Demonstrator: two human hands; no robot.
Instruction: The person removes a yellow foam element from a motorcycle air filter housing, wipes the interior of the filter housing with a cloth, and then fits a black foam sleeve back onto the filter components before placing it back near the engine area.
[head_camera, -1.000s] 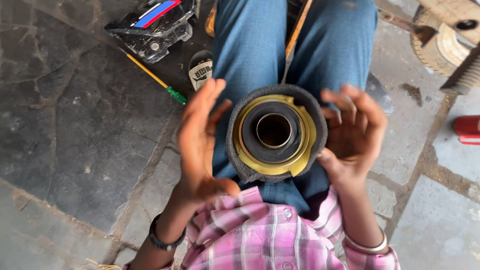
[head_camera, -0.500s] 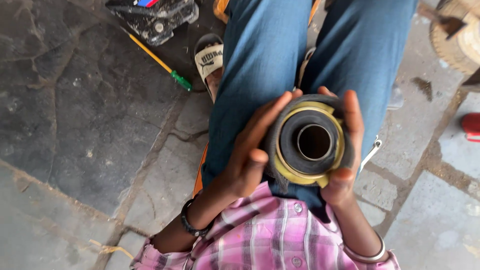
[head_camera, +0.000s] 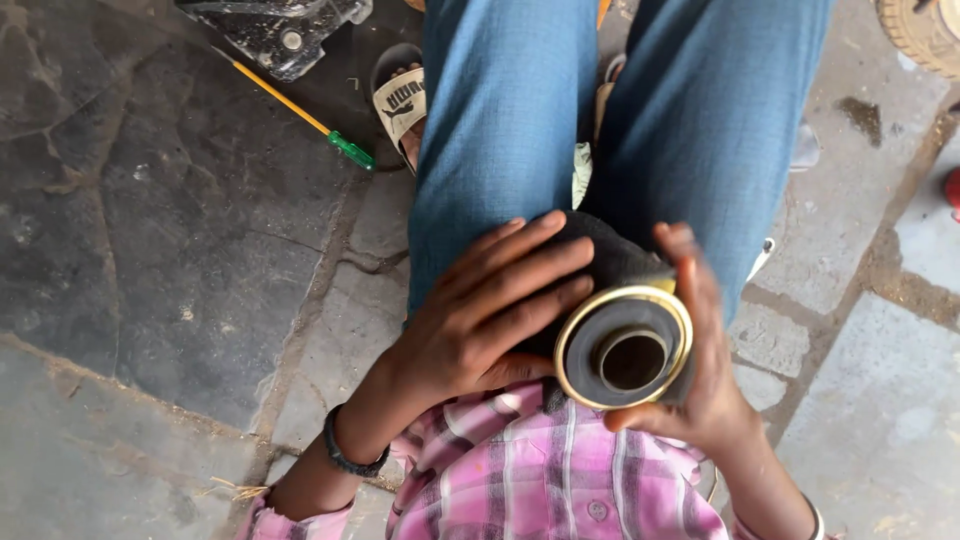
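Firmly, both hands (head_camera: 490, 310) (head_camera: 705, 370) clasp a brass-rimmed black cylinder (head_camera: 625, 350); lap-held.

The left hand (head_camera: 490, 310) covers much of the black cylindrical part (head_camera: 625, 345), so its far end and left side cannot be seen, and the right hand (head_camera: 700, 380) hides its right flank. The black plastic piece (head_camera: 275, 30) runs off the top edge. A tyre (head_camera: 925, 30) is cut by the upper right corner. A red object (head_camera: 952, 190) at the right edge is too cropped to identify.
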